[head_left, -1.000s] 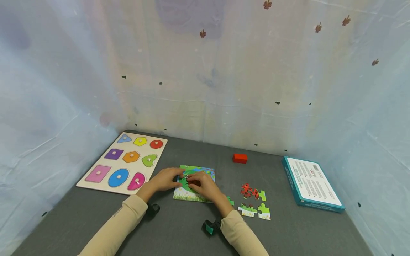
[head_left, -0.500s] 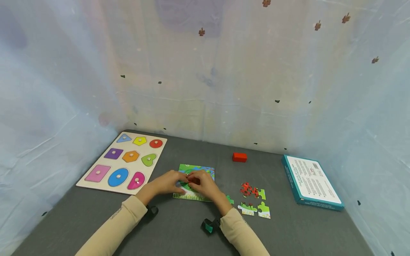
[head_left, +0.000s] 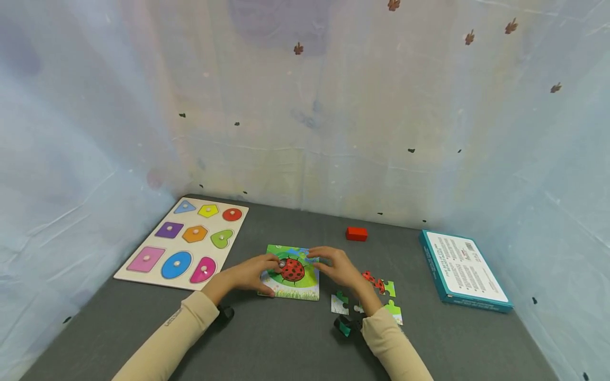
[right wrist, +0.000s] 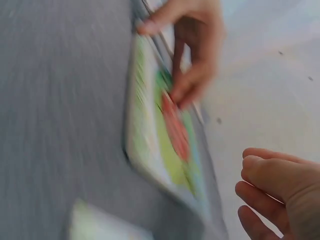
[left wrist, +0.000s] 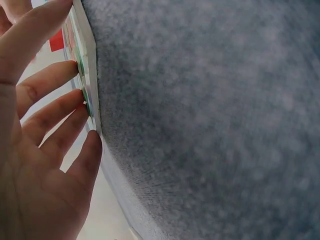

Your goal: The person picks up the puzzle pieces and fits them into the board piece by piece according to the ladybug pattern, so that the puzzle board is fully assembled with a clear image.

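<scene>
A square puzzle board (head_left: 310, 291) with a ladybug picture (head_left: 293, 270) lies flat on the grey table. My left hand (head_left: 245, 272) rests at its left side, fingertips on the picture near the ladybug's head and thumb at the near left corner. In the left wrist view the spread fingers (left wrist: 62, 107) of that hand touch the board's edge. Over the board's right side hovers my right hand (head_left: 339, 268), fingers loosely bent, holding nothing. The right wrist view, blurred, shows this right hand (right wrist: 277, 190) apart from the board (right wrist: 150, 145).
Several loose jigsaw pieces lie right of the board, among them a green-and-white piece (head_left: 339, 305) and a ladybug piece (head_left: 378, 286), partly behind my right forearm. A red block (head_left: 356, 234) stands behind. A shape-peg board (head_left: 178, 246) lies left, a teal box (head_left: 469, 272) right.
My right hand has moved right, off the middle of the board, uncovering the ladybug picture. My left hand stays at the board's left side.
</scene>
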Motion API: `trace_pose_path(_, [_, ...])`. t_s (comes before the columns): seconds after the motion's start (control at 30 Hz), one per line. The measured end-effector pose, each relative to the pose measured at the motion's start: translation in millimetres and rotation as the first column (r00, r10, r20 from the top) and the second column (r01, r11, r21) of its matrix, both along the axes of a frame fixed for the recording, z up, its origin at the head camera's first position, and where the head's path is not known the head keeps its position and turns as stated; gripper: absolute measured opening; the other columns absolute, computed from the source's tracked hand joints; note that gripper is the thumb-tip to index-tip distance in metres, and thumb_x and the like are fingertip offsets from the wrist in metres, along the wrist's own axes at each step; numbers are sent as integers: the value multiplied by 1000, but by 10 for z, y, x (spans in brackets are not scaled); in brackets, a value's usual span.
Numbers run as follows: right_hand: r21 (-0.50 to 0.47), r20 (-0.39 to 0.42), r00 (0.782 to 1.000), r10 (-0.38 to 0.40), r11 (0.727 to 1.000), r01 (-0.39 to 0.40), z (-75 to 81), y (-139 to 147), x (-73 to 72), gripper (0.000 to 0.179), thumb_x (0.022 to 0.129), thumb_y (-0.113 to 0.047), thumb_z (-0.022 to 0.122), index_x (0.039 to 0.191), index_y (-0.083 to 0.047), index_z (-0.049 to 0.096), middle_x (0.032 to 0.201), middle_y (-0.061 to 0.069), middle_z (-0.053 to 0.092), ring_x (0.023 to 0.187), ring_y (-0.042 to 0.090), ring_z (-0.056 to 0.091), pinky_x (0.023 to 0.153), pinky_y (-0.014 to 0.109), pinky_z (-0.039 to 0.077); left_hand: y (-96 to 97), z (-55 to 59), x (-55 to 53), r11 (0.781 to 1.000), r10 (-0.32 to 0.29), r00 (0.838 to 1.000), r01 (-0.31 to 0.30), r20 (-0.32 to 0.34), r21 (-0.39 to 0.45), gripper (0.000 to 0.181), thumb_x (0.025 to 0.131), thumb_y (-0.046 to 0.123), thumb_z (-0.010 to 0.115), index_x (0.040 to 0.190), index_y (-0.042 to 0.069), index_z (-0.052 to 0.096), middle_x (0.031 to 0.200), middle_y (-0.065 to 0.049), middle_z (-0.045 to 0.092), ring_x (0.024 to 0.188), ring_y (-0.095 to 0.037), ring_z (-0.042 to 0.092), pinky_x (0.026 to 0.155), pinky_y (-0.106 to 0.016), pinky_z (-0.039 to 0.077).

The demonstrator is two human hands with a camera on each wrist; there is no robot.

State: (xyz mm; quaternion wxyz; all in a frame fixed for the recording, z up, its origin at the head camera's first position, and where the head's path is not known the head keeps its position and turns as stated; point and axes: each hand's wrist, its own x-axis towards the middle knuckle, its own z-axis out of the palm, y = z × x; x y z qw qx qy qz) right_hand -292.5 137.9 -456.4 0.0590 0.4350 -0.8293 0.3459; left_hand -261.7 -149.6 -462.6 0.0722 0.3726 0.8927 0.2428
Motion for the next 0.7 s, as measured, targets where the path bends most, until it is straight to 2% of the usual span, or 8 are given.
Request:
trace_pose_path(0.23, [-21, -48, 992, -114, 993, 113, 104, 651, 71, 30, 81, 3, 67, 111, 0, 65, 118, 15, 62, 110, 31, 57, 88, 48, 46, 17, -21, 0, 1000, 10, 1000, -10, 6, -3, 56, 75, 38, 77, 118, 8, 60, 130, -10, 46, 121, -26, 42, 101, -46, 35])
trace_pose_path(0.33, [-21, -38, 984, -172, 985, 172, 111, 881, 134, 30, 81, 4, 66, 111, -1, 65, 117, 16, 62, 109, 32, 57, 87, 49, 46, 18, -23, 6, 1000, 9, 1000, -9, 3, 2, 55, 75, 38, 77, 118, 8, 60, 130, -10, 47, 121, -27, 43, 101, -46, 35])
trace_pose_path(0.57, [57, -25, 961, -274, 960, 275, -6, 1210, 247, 29, 82, -3, 69, 110, -1, 66, 115, 14, 63, 106, 32, 58, 84, 49, 48, 9, -33, 14, 1000, -5, 1000, 5, -2, 12, 54, 75, 37, 78, 118, 9, 60, 129, -11, 47, 120, -27, 43, 99, -46, 36])
trace_pose_path(0.7, [112, 0, 949, -317, 943, 315, -91, 1297, 278, 36, 81, -13, 72, 114, -3, 64, 118, 13, 61, 109, 31, 57, 86, 50, 46, 9, -35, -1, 1000, -3, 1000, 3, 0, 13, 55, 75, 38, 77, 118, 9, 60, 129, -11, 47, 121, -27, 43, 99, -47, 36])
